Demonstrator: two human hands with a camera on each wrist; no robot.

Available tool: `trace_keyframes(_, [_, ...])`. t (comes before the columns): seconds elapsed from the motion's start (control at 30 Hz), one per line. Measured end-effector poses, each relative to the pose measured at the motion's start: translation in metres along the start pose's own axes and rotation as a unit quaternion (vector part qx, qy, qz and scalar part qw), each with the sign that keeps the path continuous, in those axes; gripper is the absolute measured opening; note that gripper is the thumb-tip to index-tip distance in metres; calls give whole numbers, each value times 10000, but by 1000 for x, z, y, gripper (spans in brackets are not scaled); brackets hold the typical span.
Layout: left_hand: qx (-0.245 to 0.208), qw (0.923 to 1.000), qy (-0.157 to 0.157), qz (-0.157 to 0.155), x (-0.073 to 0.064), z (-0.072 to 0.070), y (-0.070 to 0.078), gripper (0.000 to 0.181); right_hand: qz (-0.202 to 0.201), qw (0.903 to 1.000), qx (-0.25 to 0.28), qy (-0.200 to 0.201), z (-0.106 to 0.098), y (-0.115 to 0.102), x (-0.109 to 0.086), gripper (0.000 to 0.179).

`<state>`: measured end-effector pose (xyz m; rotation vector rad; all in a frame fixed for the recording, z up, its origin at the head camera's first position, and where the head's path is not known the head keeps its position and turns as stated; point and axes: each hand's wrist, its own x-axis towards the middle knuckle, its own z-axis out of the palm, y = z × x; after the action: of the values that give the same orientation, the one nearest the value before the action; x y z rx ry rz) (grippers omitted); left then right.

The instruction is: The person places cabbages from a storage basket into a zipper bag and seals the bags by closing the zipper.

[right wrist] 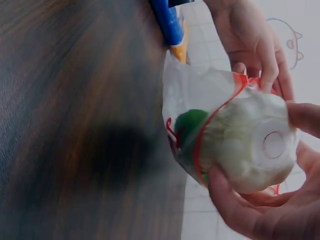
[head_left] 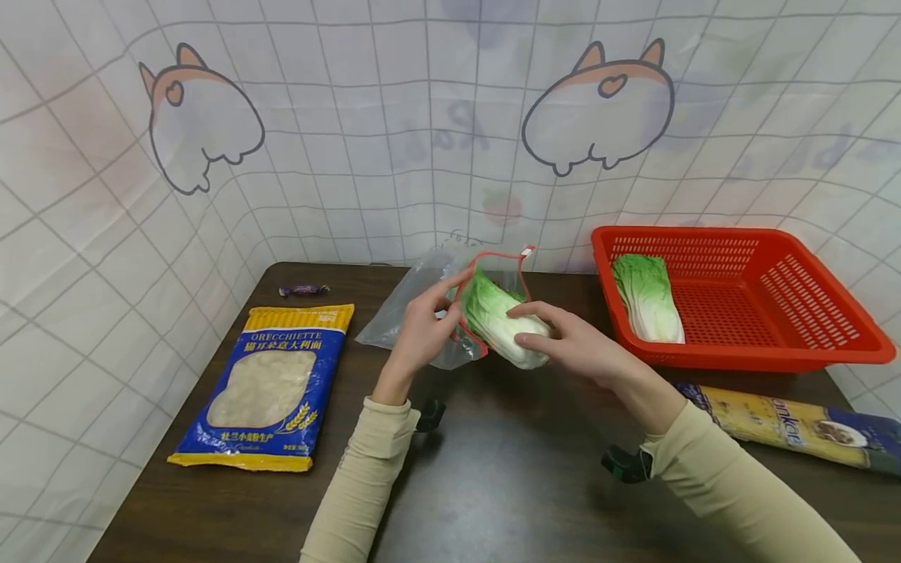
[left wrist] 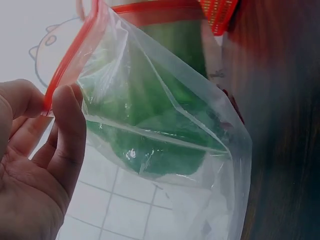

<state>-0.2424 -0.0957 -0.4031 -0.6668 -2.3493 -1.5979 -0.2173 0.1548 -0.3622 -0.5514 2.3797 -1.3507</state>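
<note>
My right hand [head_left: 573, 342] grips a napa cabbage [head_left: 503, 324] by its white root end, thumb and fingers spread round it in the right wrist view. The cabbage's green leafy end is inside a clear zip bag [left wrist: 165, 115] with a red-edged mouth; the white end sticks out. With thumb and fingers, my left hand [head_left: 426, 324] pinches the bag's red rim [left wrist: 67, 60] on the left side of the opening. Through the plastic, the green leaves [left wrist: 150, 100] show in the left wrist view. The bag's body spreads to the left behind my left hand.
A red plastic basket [head_left: 767, 356] at the right holds another napa cabbage [head_left: 649, 301]. In front of it lies a long yellow and blue pasta pack [head_left: 795, 422]. On the left are a blue and yellow orecchiette bag [head_left: 263, 387] and a small purple-wrapped candy [head_left: 304, 290]. A printed curtain stands behind.
</note>
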Motion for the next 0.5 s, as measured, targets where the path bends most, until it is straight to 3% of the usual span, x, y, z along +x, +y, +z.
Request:
trace_keyframes(0.23, [-36, 10000, 34, 31, 0, -1, 1, 51, -90, 9942, -1068, 135, -8, -2, -1, 41])
trace_keyframes(0.5, [-115, 9999, 28, 3, -1, -4, 4, 51, 17, 9940, -1091, 85, -15, -3, -2, 46])
